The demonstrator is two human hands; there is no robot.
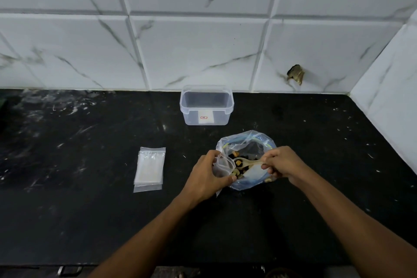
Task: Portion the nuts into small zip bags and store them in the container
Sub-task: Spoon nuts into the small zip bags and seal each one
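A large clear bag of mixed nuts (250,142) sits open on the black counter. My left hand (206,175) holds a small zip bag (222,166) with its mouth open, at the big bag's left edge. My right hand (283,161) grips a pale spoon (246,161) by its handle; the spoon's bowl carries nuts and points at the small bag's mouth. A clear plastic container (206,106) stands without a lid behind the nuts, near the wall. A stack of flat small zip bags (150,168) lies to the left.
The black counter (90,210) runs to a white marble-tiled wall at the back and a side wall (388,101) at the right. A broken hole (295,74) marks the back tiles. A drawer handle (68,269) shows below the counter's front edge.
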